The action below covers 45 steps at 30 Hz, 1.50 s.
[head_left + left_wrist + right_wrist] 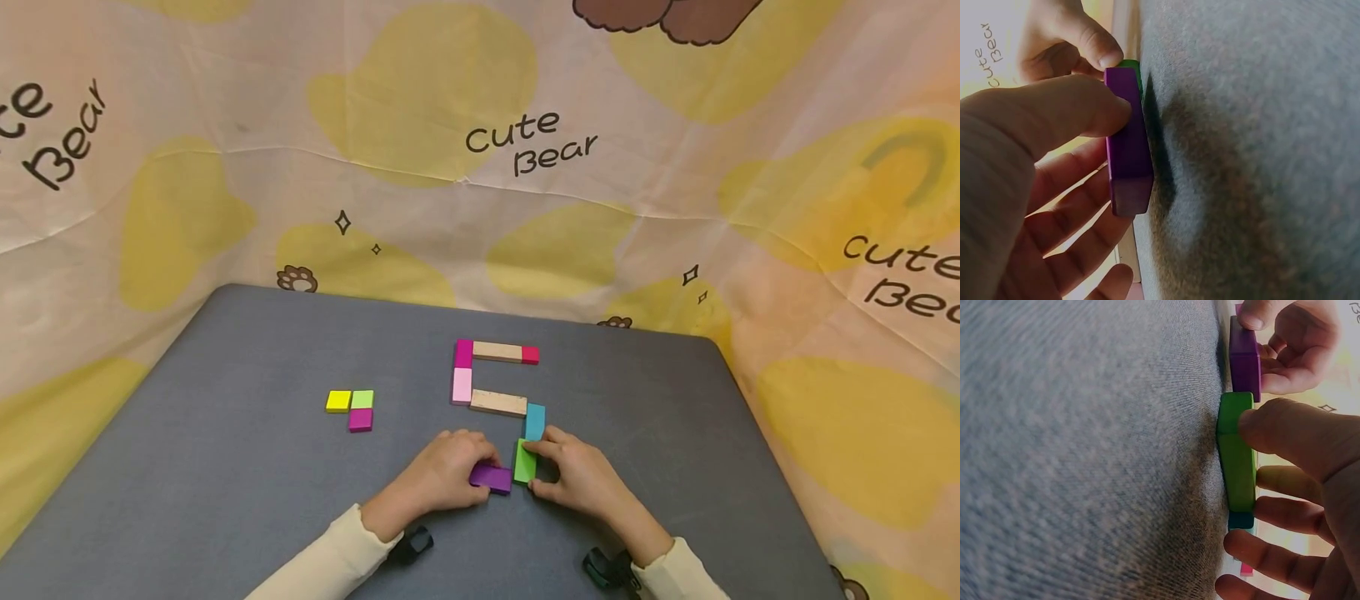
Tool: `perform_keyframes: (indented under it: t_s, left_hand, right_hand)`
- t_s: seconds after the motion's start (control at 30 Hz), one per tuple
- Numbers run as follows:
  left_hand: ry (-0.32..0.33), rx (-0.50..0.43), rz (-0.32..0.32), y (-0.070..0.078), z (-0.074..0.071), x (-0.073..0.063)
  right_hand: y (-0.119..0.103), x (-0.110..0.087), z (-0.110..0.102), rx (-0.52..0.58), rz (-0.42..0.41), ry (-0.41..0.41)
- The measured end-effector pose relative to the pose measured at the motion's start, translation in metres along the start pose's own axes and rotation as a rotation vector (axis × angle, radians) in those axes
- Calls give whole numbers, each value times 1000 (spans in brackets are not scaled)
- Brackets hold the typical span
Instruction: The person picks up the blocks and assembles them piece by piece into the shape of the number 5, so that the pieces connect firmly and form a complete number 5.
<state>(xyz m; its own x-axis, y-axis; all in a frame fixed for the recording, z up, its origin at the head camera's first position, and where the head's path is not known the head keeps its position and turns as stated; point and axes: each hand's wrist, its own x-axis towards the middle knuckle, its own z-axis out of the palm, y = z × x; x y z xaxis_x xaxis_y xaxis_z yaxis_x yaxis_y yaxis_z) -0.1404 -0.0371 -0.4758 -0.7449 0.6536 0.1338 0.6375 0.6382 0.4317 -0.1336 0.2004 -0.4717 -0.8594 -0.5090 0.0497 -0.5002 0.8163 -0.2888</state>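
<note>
My left hand (446, 471) pinches a purple block (491, 478) flat near the tabletop, thumb on its near side in the left wrist view. My right hand (583, 473) holds a green block (525, 460) lengthwise, its thumb on the near end and a finger at the far end. The purple block's right end lies close beside the green block's lower part. Beyond the green block a blue block (535, 422) continues the line. It meets a bare wooden block (498, 403), which runs left to a pink block (462, 387).
Above the pink block are a magenta block (464, 353), another wooden block (497, 352) and a red block (530, 356). To the left lie a yellow block (338, 402), a lime block (363, 399) and a second magenta block (361, 420). Patterned cloth (420, 200) surrounds the grey table (247, 467).
</note>
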Motion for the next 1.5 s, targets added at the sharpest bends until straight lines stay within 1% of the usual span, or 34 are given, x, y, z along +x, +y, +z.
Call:
perform_keyframes:
  t_s: [0.27, 0.5, 0.8, 0.97, 1.13, 1.23, 1.33, 1.5]
  left_hand:
    - [-6, 12, -23, 1, 3, 0]
    - [0, 16, -46, 3, 4, 2]
    - [7, 38, -46, 4, 3, 2]
    - [32, 6, -39, 3, 4, 0]
    - [46, -33, -50, 0, 2, -5]
    - [68, -36, -54, -4, -1, -8]
    - [104, -36, -58, -9, -6, -11]
    - [140, -31, -101, -21, -14, -18]
  right_hand:
    - [0, 1, -1, 3, 2, -5]
    - [0, 1, -1, 1, -6, 6]
    - [0, 2, -2, 6, -5, 4]
    - [0, 1, -2, 6, -2, -4]
    - [-1, 0, -1, 6, 1, -10]
    - [-2, 0, -1, 5, 6, -10]
    - [-2, -1, -1, 2, 12, -10]
    - [-2, -1, 0, -5, 9, -4]
